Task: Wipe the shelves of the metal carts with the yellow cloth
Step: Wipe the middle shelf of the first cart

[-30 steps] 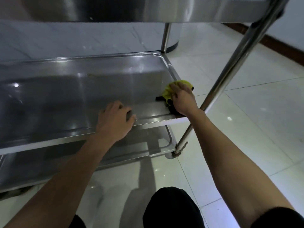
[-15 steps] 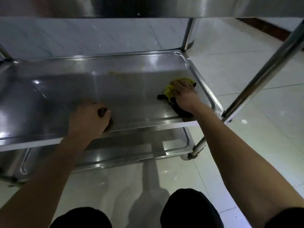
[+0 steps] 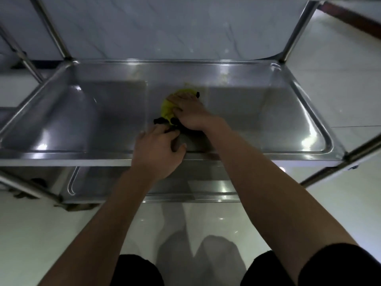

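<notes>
Pressing yellow cloth [image 3: 168, 108] flat under right hand [image 3: 190, 112] at mid-shelf [image 3: 82, 112]; left hand [image 3: 157, 151] gripping the near rim, unwiped steel lying leftward.

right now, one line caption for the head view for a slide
Right hand presses a yellow cloth on the cart's middle shelf while the left hand grips its front edge.
</notes>
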Demonstrator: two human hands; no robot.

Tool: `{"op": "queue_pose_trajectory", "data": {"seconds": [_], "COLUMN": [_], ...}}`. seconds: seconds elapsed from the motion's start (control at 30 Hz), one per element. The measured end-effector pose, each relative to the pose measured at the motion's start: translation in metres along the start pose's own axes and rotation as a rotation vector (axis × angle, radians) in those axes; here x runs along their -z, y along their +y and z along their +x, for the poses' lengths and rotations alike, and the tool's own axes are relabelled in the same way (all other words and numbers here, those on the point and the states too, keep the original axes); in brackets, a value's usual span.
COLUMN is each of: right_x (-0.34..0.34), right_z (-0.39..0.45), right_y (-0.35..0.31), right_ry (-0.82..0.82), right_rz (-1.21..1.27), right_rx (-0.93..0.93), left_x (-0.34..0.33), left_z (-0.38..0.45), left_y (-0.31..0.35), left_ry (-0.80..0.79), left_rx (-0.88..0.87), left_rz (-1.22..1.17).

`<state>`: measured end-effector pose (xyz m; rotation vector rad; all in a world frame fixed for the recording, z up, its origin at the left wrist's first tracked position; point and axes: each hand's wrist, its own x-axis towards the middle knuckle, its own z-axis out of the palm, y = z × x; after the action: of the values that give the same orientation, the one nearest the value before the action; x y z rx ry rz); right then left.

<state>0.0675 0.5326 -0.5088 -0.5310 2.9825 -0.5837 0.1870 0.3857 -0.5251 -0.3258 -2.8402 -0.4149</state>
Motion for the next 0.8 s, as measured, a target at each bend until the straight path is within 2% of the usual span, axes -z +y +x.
{"op": "queue_pose_trajectory", "data": {"seconds": [0.13,0.37,0.5,0.7,0.8], "right_x": [0.000,0.005,0.014,0.050,0.073], "right_z": [-0.001,-0.013,-0.028,-0.072,-0.102], "right_y": [-0.010,0.016,0.053,0.134,0.180], "right_ry": [0.014,0.082,0.123,0.167,0.223], "right_rz": [0.008,0.021,0.020,-0.039,-0.068], "right_rx": [0.021,-0.065,-0.083,-0.195,-0.305], "left_x": [-0.001,0.008,0.013,0.000,-0.012], "left_z": [-0.004,-0.004,0.005,0.035,0.046], "left_y": [-0.003,0.004,0.025,0.106,0.136], "left_ry": [0.044,-0.059,-0.117,-0.171,-0.206], "left_rx": [-0.006,0.024,0.061,-0.081,-0.086], "left_rz": [-0.004,0.014,0.005,-0.011,-0.031]}}
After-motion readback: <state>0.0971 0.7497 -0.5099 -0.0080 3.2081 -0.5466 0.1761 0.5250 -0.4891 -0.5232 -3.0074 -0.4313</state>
